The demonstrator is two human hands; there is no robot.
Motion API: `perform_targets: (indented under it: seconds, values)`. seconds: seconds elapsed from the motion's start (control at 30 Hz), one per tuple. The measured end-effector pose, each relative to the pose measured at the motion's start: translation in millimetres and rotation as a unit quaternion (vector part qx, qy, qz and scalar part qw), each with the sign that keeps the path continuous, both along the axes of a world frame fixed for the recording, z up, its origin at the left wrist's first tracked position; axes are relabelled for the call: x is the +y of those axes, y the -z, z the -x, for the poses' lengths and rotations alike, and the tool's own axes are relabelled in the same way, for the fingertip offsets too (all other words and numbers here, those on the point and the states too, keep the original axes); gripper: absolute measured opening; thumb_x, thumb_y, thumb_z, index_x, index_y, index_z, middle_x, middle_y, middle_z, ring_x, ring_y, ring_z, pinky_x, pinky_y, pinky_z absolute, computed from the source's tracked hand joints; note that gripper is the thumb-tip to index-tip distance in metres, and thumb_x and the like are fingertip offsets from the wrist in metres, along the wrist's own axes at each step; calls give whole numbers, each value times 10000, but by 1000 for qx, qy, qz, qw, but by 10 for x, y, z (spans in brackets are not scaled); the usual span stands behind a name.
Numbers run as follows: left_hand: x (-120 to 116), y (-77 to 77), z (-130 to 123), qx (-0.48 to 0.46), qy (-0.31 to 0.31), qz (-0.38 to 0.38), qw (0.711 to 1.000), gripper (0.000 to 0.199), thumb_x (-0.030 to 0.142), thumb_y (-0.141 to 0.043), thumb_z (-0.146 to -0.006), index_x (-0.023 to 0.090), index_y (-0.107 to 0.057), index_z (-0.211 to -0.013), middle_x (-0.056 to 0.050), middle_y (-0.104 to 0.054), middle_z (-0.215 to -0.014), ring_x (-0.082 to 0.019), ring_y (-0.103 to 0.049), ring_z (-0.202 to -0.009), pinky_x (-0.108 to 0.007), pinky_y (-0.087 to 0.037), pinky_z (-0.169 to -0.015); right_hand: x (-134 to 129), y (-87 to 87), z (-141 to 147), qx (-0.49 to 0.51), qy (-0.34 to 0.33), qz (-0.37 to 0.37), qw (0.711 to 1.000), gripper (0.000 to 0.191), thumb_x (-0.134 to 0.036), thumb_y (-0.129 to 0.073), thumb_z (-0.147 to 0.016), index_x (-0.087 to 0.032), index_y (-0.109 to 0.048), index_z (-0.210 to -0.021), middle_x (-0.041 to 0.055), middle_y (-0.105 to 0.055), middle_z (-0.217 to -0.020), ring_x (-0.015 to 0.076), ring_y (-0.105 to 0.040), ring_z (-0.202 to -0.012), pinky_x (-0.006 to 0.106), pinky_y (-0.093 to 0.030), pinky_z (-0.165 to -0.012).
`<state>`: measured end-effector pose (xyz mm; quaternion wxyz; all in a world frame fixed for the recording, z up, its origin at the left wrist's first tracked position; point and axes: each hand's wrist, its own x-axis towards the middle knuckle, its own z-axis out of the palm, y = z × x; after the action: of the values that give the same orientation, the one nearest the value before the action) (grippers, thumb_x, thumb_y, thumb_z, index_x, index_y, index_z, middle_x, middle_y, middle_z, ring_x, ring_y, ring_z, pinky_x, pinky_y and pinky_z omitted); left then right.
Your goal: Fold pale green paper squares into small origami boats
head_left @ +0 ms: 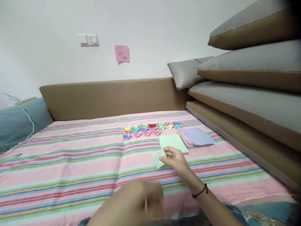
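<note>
Left hand (pixel 148 201): motion-blurred, finger outlines smeared; grip unreadable. Forearm cut off by bottom edge. Right forearm (pixel 216 205): likewise cut off. Stack of cushions (pixel 254 62): runs past right edge. Blue cushion (pixel 21 122): cut at left edge. Pink note (pixel 121 53): "301" legible, 2nd line too small to read.

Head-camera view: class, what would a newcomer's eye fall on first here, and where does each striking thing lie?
First, probably, the bright cluster of small folded paper boats, in rows on the pink striped bedspread. Nearer, the right hand pinches a pale green folded paper. Large grey-and-brown cushions rise along the right side, and a pink sticky note marks the white wall.
</note>
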<state>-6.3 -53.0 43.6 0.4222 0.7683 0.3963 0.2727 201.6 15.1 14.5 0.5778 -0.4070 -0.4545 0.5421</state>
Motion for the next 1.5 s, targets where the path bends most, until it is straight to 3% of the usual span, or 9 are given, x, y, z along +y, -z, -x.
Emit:
perform_targets:
  seconds: [0.13, 0.23, 0.43, 0.57, 0.67, 0.83, 1.13, 1.33, 1.5]
  values:
    - [653, -25, -281, -38, -133, -8, 990, 274, 432, -503, -817, 175, -591, -854, -38, -592, -801, -178, -558, -738, -285, -462, -627, 30, 44, 72, 7, -14, 12, 1000, 362, -275, -794, -551, -171, -550, -798, -1, -654, -664, 151, -615, -590, 262, -478, -575]
    - [822, 143, -350, -133, -118, 62, 982, 241, 389, -597, -751, 149, -598, -776, -9, -572, -668, -136, -544, -613, -248, -449, -564, -15, 142, 111, -16, -30, 15, 999, 328, -253, -780, -574, -170, -550, -793, -8, -648, -641, 146, -614, -588, 249, -470, -565]
    - [746, 331, -327, -244, -168, 125, 947, 229, 335, -667, -705, 135, -612, -801, 11, -578, -600, -102, -545, -524, -225, -453, -539, -121, 154, 95, -20, -4, 26, 999, 251, -266, -737, -658, -170, -576, -823, 7, -667, -687, 138, -627, -653, 235, -482, -614]
    - [699, 312, -354, -266, -138, 104, 948, 277, 261, -677, -704, 167, -593, -952, 5, -581, -722, -109, -569, -616, -233, -484, -589, -165, 116, 82, -40, 25, 5, 999, 251, -266, -726, -682, -183, -592, -877, -2, -659, -663, 136, -623, -628, 234, -496, -593]
    - [679, 317, -359, -274, -126, 94, 949, 229, 225, -675, -701, 169, -605, -912, -39, -578, -925, -112, -560, -682, -239, -496, -600, -194, 102, 88, -55, 40, -5, 998, 235, -274, -733, -673, -181, -625, -860, 20, -670, -730, 149, -630, -669, 240, -519, -597]
    - [666, 328, -357, -278, -146, 37, 949, 80, 167, -653, -714, 154, -603, -776, -56, -575, -933, -142, -565, -836, -221, -478, -680, -219, 99, 100, -71, 46, -15, 996, 211, -267, -732, -668, -185, -668, -852, 38, -687, -811, 170, -649, -723, 269, -550, -645]
    - [612, 298, -395, -267, -113, 98, 952, 310, 195, -658, -712, 214, -456, -945, -5, -503, -917, -80, -534, -666, -192, -465, -550, -202, 92, 144, -108, 41, -33, 993, 179, -261, -703, -686, -176, -667, -840, 42, -667, -789, 141, -603, -643, 240, -505, -552]
    - [612, 264, -404, -339, -149, 131, 920, 375, 185, -638, -722, 240, -406, -1012, 42, -477, -816, -44, -510, -600, -151, -421, -539, -193, 63, 191, -49, -16, -6, 999, 294, -257, -726, -670, -208, -558, -907, 11, -616, -824, 135, -602, -713, 231, -497, -623]
    - [609, 258, -411, -285, -124, 103, 945, 250, 221, -582, -765, 225, -468, -988, 13, -463, -898, -56, -516, -607, -198, -491, -554, -180, 100, 177, -64, 20, -25, 997, 222, -290, -692, -704, -200, -499, -764, -10, -558, -689, 128, -553, -636, 231, -464, -575]
